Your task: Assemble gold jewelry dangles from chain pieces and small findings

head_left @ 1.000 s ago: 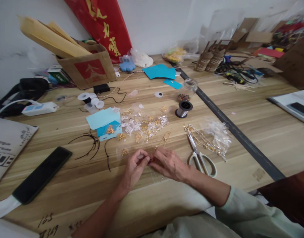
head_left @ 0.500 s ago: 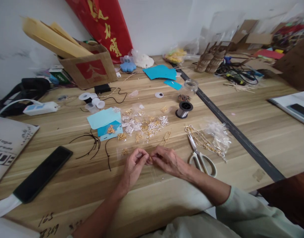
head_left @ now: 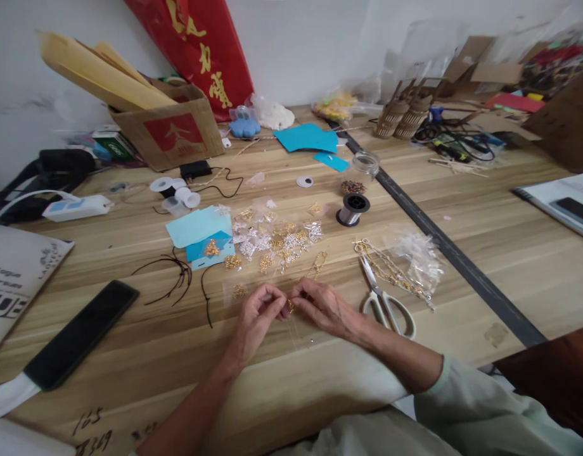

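The fingertips of my left hand [head_left: 259, 315] and my right hand [head_left: 324, 308] meet above the wooden table, both pinched. Between them shows a small gold bead piece [head_left: 291, 306], partly hidden by the fingers. Fine clear thread [head_left: 295, 334] hangs below it toward the table, and a tiny bead [head_left: 312, 341] lies near its lower end. Just beyond my hands rests a gold chain loop [head_left: 317, 265]. Left of them, a little pile of gold findings [head_left: 239, 291] sits on a clear bag. White-handled scissors [head_left: 385, 304] lie to the right of my right hand.
Piles of silver and gold beads [head_left: 272, 242] spread beyond my hands. A wire spool [head_left: 352, 210] and a glass jar [head_left: 358, 176] stand farther back. Gold chains [head_left: 391, 272] lie beside the scissors. Black cords [head_left: 177, 272] and a phone [head_left: 82, 332] are at left.
My fingertips have shifted very slightly, and the gold piece between them has turned a little. The other things on the table stay in place.
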`<state>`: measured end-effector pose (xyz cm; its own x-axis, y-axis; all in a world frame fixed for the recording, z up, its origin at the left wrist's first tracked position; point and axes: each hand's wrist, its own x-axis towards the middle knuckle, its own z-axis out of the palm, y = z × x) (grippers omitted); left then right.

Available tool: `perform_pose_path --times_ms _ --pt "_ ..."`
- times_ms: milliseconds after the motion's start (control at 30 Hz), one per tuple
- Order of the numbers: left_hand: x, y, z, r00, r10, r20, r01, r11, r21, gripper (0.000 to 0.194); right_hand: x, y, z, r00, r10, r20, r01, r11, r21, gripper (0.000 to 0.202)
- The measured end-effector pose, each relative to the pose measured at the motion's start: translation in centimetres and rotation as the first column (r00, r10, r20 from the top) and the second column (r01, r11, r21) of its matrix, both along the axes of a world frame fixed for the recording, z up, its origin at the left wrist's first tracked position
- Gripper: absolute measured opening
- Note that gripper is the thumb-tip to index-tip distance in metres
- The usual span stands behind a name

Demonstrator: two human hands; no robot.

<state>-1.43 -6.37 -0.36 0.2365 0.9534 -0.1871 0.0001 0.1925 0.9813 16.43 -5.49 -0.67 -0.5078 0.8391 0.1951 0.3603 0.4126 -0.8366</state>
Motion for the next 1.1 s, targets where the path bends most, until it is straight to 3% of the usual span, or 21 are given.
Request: perform_pose_path --times_ms 300,500,733,1100 --pt "0.2 -0.1 -0.8 0.999 -0.015 0.041 0.019 0.995 -0.100 0.020 0.0 -0.3 -0.6 0.974 -0.004 0.227 -0.044 0.977 0.208 0.010" --pt "0.2 -0.1 -1.0 1.000 -0.004 0.013 0.005 0.999 -0.041 0.016 -0.1 -0.4 0.3 0.997 0.002 0.071 -0.002 1.000 0.004 0.007" --pt "0.1 0.2 -0.9 0.999 0.027 -0.026 -0.027 0.999 0.023 0.015 0.0 -0.1 0.2 0.999 -0.040 -0.027 0.037 0.994 -0.098 0.010" --pt "-0.1 0.3 -0.6 0.999 0.032 -0.022 -0.031 0.999 0.035 0.013 0.0 0.1 -0.1 0.978 -0.034 -0.204 -0.052 0.915 -0.399 0.023"
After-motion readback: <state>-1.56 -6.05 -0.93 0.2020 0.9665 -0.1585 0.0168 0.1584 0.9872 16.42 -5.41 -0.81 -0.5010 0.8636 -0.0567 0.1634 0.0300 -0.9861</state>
